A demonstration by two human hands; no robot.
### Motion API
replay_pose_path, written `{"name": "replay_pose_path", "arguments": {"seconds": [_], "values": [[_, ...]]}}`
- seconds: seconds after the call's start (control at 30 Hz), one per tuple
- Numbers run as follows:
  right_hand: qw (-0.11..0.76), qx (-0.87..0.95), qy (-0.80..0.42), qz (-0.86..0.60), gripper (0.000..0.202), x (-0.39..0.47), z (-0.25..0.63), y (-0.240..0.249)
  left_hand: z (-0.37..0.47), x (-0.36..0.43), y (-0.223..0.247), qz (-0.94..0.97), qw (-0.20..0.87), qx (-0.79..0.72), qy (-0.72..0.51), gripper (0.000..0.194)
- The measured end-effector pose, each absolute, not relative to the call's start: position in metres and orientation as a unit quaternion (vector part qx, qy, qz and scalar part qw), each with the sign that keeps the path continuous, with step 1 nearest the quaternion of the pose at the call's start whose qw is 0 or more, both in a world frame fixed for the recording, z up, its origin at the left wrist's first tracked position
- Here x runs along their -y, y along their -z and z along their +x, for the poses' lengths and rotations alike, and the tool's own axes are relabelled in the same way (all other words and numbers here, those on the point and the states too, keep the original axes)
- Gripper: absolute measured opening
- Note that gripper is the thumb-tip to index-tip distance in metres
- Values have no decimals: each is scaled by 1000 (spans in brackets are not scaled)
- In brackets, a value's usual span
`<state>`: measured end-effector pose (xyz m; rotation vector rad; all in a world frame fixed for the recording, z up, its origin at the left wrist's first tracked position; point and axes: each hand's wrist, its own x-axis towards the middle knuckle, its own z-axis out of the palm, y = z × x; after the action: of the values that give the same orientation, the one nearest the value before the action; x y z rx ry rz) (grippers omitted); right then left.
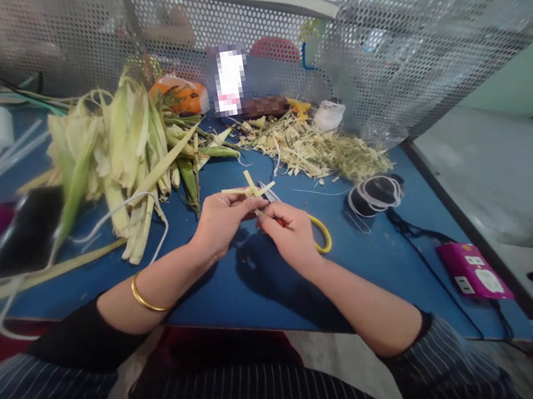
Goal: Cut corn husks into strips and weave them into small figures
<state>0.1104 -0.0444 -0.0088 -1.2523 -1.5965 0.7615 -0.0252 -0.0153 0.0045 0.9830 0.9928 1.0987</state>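
Observation:
Pale corn husk strips [251, 190], crossed into a small knot with ends sticking out several ways, are pinched between the thumb and fingers of my left hand [220, 226]. Close against it, my right hand [293, 232] is closed around a pair of scissors [323, 234]. Their yellow handle loop shows beyond the palm, and the metal blades point up beside the strips. My right thumb and fingertip also meet near the lower end of the husk piece; whether they grip it I cannot tell. A large bunch of green-yellow husks [123, 141] lies to the left.
Husk scraps [314, 148] are heaped at the back right. A spool of white cord [374, 196] and a pink power strip [475, 271] sit at the right. A phone [26, 232] and white cable lie left. Behind stand an orange packet [179, 95], a lit screen [230, 80] and a perforated metal partition [239, 25].

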Motion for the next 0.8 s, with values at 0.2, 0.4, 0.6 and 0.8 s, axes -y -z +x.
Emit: {"name": "replay_pose_path", "arguments": {"seconds": [0.2,0.4,0.6,0.8], "values": [[436,682,-351,-470,20,48,109,4,-30,11,-1,404,633,-429,-502,22],[501,583,-371,-520,29,36,121,4,-37,10,-7,391,664,-428,-473,31],[490,572,-393,-528,17,25,125,6,-38,11,-7,430,703,-410,-390,33],[469,606,-356,-535,17,32,124,7,-34,10,-4,422,680,-440,-406,26]]}}
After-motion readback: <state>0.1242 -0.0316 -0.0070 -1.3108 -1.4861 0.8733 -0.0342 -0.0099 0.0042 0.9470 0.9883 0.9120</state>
